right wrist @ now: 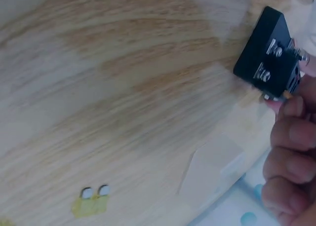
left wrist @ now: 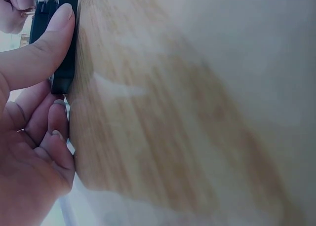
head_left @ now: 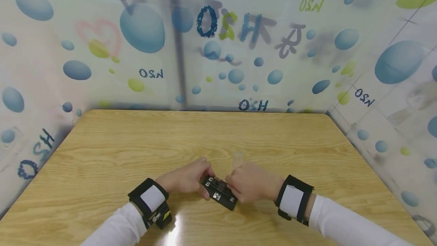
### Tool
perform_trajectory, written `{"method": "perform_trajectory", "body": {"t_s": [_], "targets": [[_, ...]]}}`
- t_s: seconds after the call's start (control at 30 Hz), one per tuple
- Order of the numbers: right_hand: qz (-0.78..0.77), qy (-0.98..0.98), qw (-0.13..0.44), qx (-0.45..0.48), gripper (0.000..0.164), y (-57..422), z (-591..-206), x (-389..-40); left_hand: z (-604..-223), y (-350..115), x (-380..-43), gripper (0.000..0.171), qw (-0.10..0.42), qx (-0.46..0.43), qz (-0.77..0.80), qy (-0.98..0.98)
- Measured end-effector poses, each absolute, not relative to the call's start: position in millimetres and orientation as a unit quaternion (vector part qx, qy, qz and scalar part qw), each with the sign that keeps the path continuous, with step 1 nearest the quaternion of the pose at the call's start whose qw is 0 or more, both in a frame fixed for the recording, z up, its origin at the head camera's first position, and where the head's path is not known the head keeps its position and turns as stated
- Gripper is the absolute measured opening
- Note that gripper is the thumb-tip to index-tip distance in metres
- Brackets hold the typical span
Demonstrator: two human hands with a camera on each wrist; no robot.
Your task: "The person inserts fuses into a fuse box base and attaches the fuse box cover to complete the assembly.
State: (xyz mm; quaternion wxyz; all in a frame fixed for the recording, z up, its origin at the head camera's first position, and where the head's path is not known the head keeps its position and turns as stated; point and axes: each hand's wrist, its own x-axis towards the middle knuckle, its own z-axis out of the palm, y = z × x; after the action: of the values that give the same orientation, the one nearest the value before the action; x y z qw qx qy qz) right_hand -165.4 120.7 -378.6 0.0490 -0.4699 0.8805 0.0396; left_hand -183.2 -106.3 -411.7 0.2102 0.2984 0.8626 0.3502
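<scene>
White sleeves are reaching over the wooden worktop. Left hand and right hand are each pinching, grip curled, an end of the black terminal block lying between them near the worktop's front edge.

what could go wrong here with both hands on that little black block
1. The black block is small and held only at its ends by the left hand and right hand; it could slip or twist on the smooth wooden table.
2. A small yellow piece lies loose on the table and could get knocked away.
3. The clear cover behind the hands is hard to see and may be bumped.
</scene>
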Motion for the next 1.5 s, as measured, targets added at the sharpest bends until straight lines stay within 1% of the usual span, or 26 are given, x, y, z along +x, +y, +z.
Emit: {"method": "perform_trajectory", "body": {"t_s": [0.1, 0.17, 0.43, 0.63, 0.73, 0.9, 1.07, 1.2, 1.33, 1.4, 1.5], "targets": [[0.071, 0.874, 0.021, -0.480, 0.018, 119, -379, -162, -412, -106, -184, 0.050, 0.207, 0.301, 0.348, 0.863], [0.083, 0.872, 0.016, -0.482, 0.016, 117, -378, -161, -413, -105, -184, 0.050, 0.202, 0.305, 0.345, 0.864], [0.042, 0.888, 0.061, -0.453, 0.015, 117, -375, -159, -412, -104, -184, 0.050, 0.199, 0.312, 0.344, 0.863], [0.023, 0.891, 0.069, -0.448, 0.014, 117, -376, -159, -412, -105, -184, 0.050, 0.198, 0.312, 0.345, 0.863], [0.030, 0.892, 0.059, -0.447, 0.013, 116, -377, -159, -412, -105, -185, 0.050, 0.197, 0.312, 0.344, 0.863], [0.069, 0.893, 0.024, -0.445, 0.011, 113, -378, -154, -412, -106, -185, 0.050, 0.196, 0.312, 0.345, 0.863], [0.118, 0.890, -0.003, -0.441, 0.020, 109, -377, -148, -412, -106, -184, 0.051, 0.190, 0.316, 0.342, 0.864], [0.130, 0.890, -0.004, -0.438, 0.022, 107, -379, -147, -412, -106, -184, 0.050, 0.194, 0.311, 0.344, 0.865], [0.129, 0.894, 0.003, -0.429, 0.021, 106, -379, -146, -411, -107, -183, 0.051, 0.195, 0.310, 0.347, 0.863], [0.142, 0.893, -0.006, -0.428, 0.020, 104, -379, -142, -411, -107, -183, 0.051, 0.196, 0.311, 0.349, 0.862], [0.181, 0.885, -0.036, -0.428, 0.021, 100, -378, -136, -410, -106, -183, 0.051, 0.200, 0.309, 0.352, 0.861]]}}
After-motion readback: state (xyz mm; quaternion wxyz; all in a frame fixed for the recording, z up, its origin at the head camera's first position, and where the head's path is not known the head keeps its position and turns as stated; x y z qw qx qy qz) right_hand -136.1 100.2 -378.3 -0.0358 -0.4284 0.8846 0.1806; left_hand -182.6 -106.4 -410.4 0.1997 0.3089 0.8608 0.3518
